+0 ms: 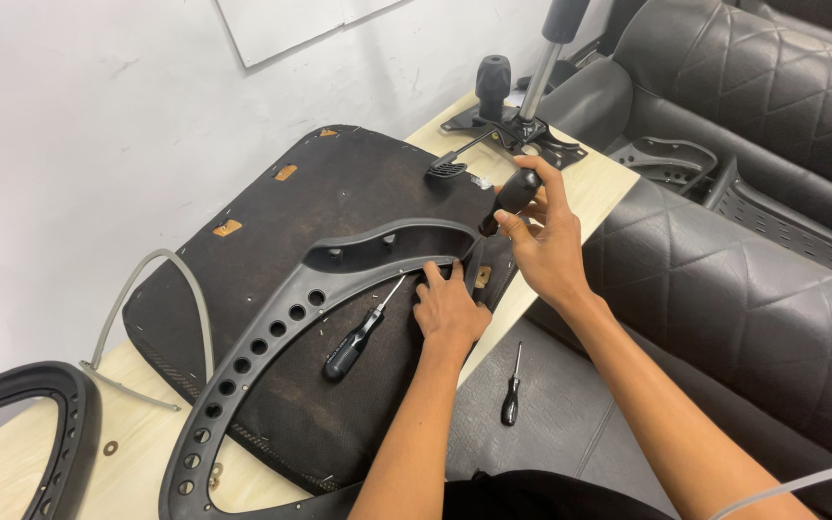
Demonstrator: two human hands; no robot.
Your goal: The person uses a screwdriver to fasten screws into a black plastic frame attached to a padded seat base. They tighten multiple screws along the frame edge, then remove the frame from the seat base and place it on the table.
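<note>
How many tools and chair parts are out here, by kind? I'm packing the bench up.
Black-handled screwdrivers: 3 (held, on the seat base, on the cushion)
Black perforated plastic armrest frames: 2 ()
Black fabric-covered seat base: 1
Black metal tilt mechanism: 1
Total: 7

A white rectangular sheet (pixel 286 24) hangs tilted on the white wall at eleven o'clock. It looks blank. No packages or screens show.

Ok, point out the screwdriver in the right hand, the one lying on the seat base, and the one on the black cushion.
Held screwdriver (pixel 515 195), head view, black handle.
Resting screwdriver (pixel 351 351), head view, black handle.
Small screwdriver (pixel 510 403), head view, handle.
</note>
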